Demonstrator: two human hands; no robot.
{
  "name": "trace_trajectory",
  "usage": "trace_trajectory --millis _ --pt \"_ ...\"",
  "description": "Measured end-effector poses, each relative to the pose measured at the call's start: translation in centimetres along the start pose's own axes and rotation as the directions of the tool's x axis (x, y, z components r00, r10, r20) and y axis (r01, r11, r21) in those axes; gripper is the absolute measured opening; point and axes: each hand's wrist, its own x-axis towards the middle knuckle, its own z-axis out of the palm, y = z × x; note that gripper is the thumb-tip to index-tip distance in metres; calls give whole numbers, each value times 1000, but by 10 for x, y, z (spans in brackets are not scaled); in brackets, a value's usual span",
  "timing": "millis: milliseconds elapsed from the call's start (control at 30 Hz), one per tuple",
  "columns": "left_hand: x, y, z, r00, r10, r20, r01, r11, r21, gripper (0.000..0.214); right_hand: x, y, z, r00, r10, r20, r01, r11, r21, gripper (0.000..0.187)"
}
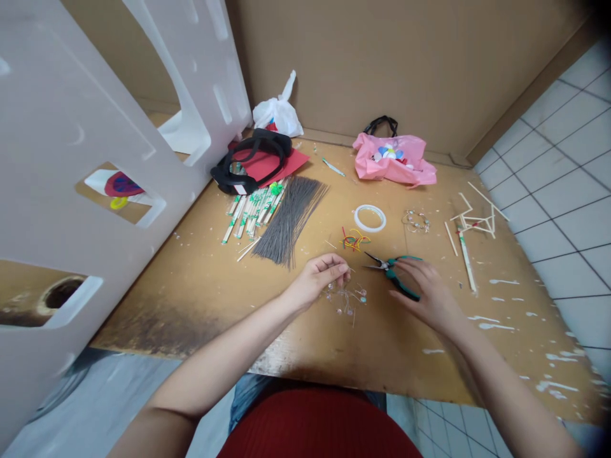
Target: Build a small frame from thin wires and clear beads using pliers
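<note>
My left hand (319, 276) is pinched shut on a thin wire piece strung with small clear beads (347, 300), which rests on the wooden board (200, 286) just below my fingers. My right hand (426, 291) lies over the green-handled pliers (394, 272), fingers curled on the handles; the metal jaws point left toward my left hand. A small tangle of red, yellow and green wires (354, 240) sits just beyond both hands.
A bundle of dark thin rods (289, 219), several wrapped chopsticks (251, 212), a white tape ring (370, 218), a beaded wire piece (416, 221), a stick frame (472, 222), a pink bag (394, 160), a white bag (279, 114), a black strap on red paper (248, 165). White plastic furniture (71, 159) stands at left.
</note>
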Motion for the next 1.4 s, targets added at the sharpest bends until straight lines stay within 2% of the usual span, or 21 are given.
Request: trace_trajectory --millis 67,167,300,433,600,667,767,867,933,967,1000,1067,1167,1400 --pt "0 0 0 1000 -8 1 8 999 -36 25 -3 19 -4 998 -36 48 46 974 -222 61" --pt "2 -1 -2 997 -69 19 71 986 -154 23 -2 33 -4 986 -52 159 108 923 -370 66" --pt "6 -1 -5 977 -193 94 213 917 -338 22 6 33 -4 976 -61 210 150 884 -442 71" --pt "6 1 -8 957 -260 126 289 873 -393 18 18 31 -5 956 -40 290 181 860 -477 76" --pt "5 4 -9 944 -308 120 330 853 -405 15 28 26 -4 950 -82 302 238 817 -525 55" --pt "5 4 -9 946 -294 133 323 858 -399 16 30 26 -3 959 -63 277 204 830 -520 42" --pt "5 3 -9 960 -247 136 280 886 -369 19 31 25 -5 977 57 206 42 894 -447 31" --pt "5 5 -8 985 -160 70 172 955 -241 22 29 18 -22 962 112 250 -80 988 -135 35" --pt "4 8 -8 997 -78 21 80 992 -100 24 26 7 -38 935 29 353 -79 988 129 38" --pt "3 10 -7 999 -40 9 41 999 -34 25 23 0 -46 920 -13 393 -63 982 180 36" --pt "2 12 -7 1000 -11 4 11 1000 19 26 21 -8 -53 924 -26 381 -30 990 140 38" --pt "1 15 -7 1000 17 9 -18 997 79 27 15 -21 -62 937 -63 344 84 995 -47 46" --pt "0 16 -7 1000 10 21 -12 995 96 29 9 -34 -66 934 -125 334 207 953 -222 52" --pt "1 11 -7 999 -9 50 5 995 95 29 8 -38 -61 948 -174 266 247 929 -275 48"
